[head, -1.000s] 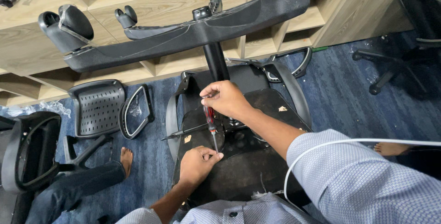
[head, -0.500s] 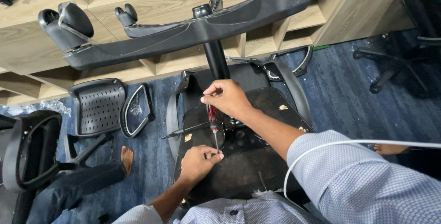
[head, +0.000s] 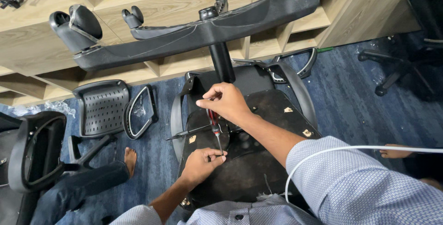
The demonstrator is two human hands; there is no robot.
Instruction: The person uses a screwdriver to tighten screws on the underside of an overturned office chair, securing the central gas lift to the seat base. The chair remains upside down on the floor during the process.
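An office chair lies upside down in front of me, its black seat underside point(head: 258, 160) facing up and its wheeled star base point(head: 194, 31) raised on the central column point(head: 221, 61). My right hand point(head: 226, 102) grips the red and black handle of a screwdriver point(head: 214, 128), which points down at the seat plate. My left hand point(head: 200, 165) rests on the seat underside, its fingertips pinched at the screwdriver's tip; what they hold is too small to tell.
Wooden shelving point(head: 41, 22) runs behind the chair. A loose black mesh backrest point(head: 101, 107) and an armrest loop point(head: 140, 112) lie on the blue carpet at left. Another chair point(head: 32, 156) stands far left, one more point(head: 410, 59) at right. A white cable point(head: 350, 150) crosses my sleeve.
Both hands stay at the same spot on the seat plate; the right hand has shifted only slightly on the screwdriver handle.
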